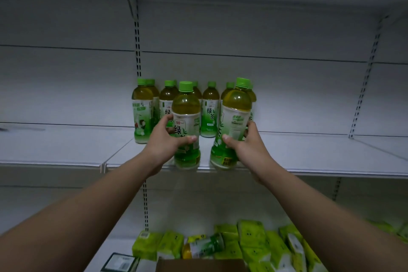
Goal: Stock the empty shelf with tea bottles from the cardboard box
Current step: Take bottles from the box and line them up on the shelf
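A white shelf (66,146) runs across the middle. A row of green tea bottles (210,109) stands at the back of it, near the wall. The first one on the left (142,112) has a little picture on its label.

The left hand (164,139) is wrapped around a bottle (186,126). The thumb lies across the front of the label and the other fingers go around the far side. This bottle stands straight up, and its bottom sits at the front edge of the shelf. It has a green cap and yellow-green tea inside.

Just beside it, the right hand (245,146) grips another bottle (234,123). The thumb presses on the front and the fingers curl around the right side. This bottle leans a little to the right at the top. Its bottom is at the front edge of the shelf too. The two held bottles are close together but not touching.

Down below is a lower shelf with green packs (254,243) in a heap. One tea bottle (204,248) lies on its side among them. The top edge of the cardboard box (199,265) peeks in at the very bottom
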A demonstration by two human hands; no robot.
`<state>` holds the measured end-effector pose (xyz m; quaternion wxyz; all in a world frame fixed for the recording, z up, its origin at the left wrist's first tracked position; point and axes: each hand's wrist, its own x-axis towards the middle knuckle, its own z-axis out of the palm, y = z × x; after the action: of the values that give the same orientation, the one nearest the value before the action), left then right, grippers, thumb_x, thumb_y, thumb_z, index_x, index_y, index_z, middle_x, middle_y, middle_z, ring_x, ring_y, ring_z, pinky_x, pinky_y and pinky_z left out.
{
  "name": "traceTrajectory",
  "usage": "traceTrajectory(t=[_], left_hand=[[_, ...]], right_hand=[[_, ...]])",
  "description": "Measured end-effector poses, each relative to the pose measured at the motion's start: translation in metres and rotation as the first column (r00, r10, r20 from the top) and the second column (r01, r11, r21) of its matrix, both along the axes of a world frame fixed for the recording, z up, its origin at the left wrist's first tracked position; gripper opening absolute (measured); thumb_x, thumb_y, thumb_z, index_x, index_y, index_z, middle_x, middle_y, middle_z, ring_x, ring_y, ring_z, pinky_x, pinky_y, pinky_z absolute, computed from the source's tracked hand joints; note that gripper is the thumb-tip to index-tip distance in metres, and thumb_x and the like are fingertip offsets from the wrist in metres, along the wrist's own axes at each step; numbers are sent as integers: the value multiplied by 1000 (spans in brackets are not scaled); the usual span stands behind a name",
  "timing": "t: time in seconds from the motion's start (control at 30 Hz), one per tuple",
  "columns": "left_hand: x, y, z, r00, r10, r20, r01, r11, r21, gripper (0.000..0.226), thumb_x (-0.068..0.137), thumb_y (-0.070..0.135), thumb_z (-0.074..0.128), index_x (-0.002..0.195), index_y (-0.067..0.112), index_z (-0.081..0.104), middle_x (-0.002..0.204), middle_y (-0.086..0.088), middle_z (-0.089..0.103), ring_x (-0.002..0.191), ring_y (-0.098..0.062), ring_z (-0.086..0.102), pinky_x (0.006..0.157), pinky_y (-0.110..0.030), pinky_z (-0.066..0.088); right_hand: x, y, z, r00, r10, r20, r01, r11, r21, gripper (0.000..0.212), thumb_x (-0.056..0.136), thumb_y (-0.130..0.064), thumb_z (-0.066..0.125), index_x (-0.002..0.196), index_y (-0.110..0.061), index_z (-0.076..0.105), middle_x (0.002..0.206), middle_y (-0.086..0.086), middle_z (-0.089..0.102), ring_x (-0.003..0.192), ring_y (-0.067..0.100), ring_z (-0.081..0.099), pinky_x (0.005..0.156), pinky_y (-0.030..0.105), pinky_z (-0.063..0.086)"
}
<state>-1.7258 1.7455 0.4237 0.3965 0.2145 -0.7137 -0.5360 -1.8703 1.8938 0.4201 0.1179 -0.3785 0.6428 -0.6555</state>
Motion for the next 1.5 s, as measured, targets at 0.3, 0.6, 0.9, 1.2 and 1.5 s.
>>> traceTrajectory(t=[0.3,0.6,0.9,1.2,1.5], left_hand=[[-50,-31,4,995,56,79,-48,994,-95,71,75,16,79,135,22,43,112,6,59,94,-6,55,82,-23,46],[-95,-61,3,945,278,174,-236,944,-229,59,75,26,79,128,25,51,124,0,64,116,-24,58,101,-47,46],[-128,-80,-1,855,481,192,-389,841,-376,60,76,33,77,129,21,49,120,-1,64,114,-26,59,96,-41,44],[-138,-88,-5,837,507,207,-399,823,-404,62,78,34,75,130,19,46,120,-3,62,113,-28,59,95,-44,45],[-116,-69,15,822,339,458,-212,928,-307,45,87,17,66,125,2,50,121,-17,62,112,-34,59,98,-45,48]], right_hand=[[-34,-54,-9,997,25,-79,-18,996,85,57,92,-13,61,141,-21,32,123,-7,56,109,10,52,101,36,41],[-67,-97,-14,989,38,-140,-22,993,117,52,95,-13,57,137,-22,29,110,-15,53,105,8,51,91,25,39],[-86,-138,-20,992,6,-125,5,996,90,54,95,-13,56,140,-24,27,119,-9,55,110,13,52,95,32,41],[-91,-150,-22,991,-12,-134,21,998,62,60,96,-10,54,145,-22,21,126,-8,52,112,8,48,95,23,34],[-71,-129,-26,983,-105,-149,153,920,361,68,97,-26,53,152,-8,16,156,12,30,142,32,32,118,45,26]])
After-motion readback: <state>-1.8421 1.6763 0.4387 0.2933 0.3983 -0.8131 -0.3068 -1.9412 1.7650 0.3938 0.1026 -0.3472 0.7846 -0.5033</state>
